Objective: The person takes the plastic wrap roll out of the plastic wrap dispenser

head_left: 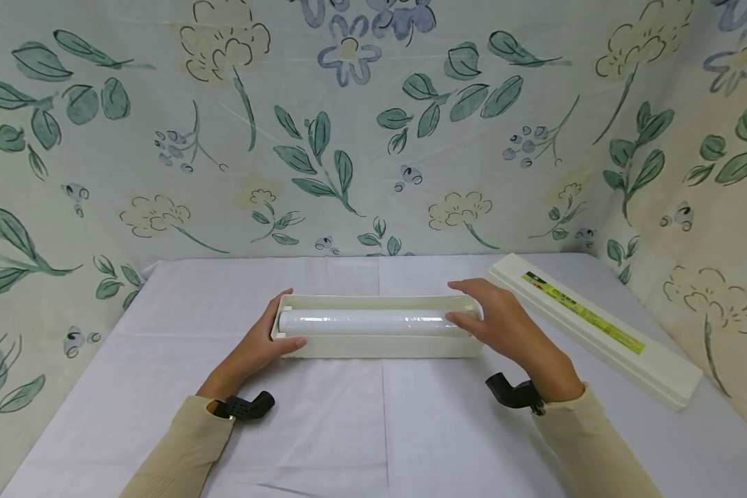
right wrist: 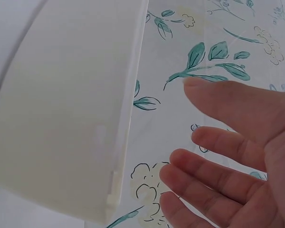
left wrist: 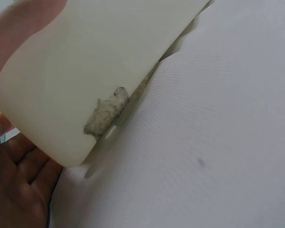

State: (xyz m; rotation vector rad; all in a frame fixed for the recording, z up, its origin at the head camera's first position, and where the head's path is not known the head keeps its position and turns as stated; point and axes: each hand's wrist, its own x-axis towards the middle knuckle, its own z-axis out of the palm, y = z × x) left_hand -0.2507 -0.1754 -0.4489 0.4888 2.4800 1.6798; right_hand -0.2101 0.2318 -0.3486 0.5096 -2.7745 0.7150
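A long cream plastic box (head_left: 382, 348) lies lengthwise before me with its top off. Inside it sits a roll of clear plastic film (head_left: 373, 321), its surface glossy. My left hand (head_left: 268, 338) grips the box's left end, thumb over the front wall and the other fingers around the end and back. In the left wrist view a greyish, rough patch (left wrist: 107, 114) shows low on the box's wall. Over the right end of the box is my right hand (head_left: 504, 321), thumb and fingers spread; the right wrist view shows these fingers (right wrist: 218, 178) apart from the box wall.
A long cream lid (head_left: 597, 346) with a yellow-green label (head_left: 585, 312) lies slanted at the right of the table. White cloth (head_left: 324, 429) covers the table. Floral fabric (head_left: 348, 173) hangs behind and along both sides. Each wrist wears a black camera mount (head_left: 249, 407).
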